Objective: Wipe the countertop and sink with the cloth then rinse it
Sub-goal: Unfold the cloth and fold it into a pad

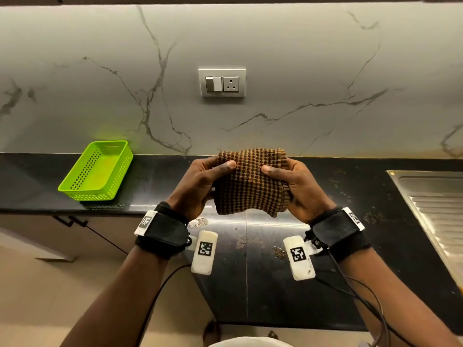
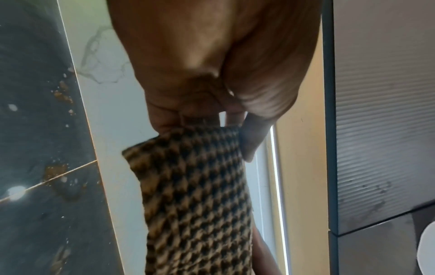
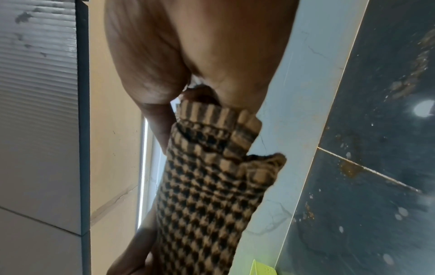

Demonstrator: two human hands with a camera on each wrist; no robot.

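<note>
At the centre of the frame, the left hand [image 1: 198,186] and right hand [image 1: 293,186] each pinch a side of the folded checked cloth [image 1: 250,184] above the black bench [image 1: 155,179]. A loose fold could drop open, or crumbs [image 1: 250,242] scatter floorward when wiped.

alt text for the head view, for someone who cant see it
Both hands, left and right, hold a folded brown checked cloth above a crumb-strewn black countertop. A green basket sits at left, a steel sink at right.
</note>
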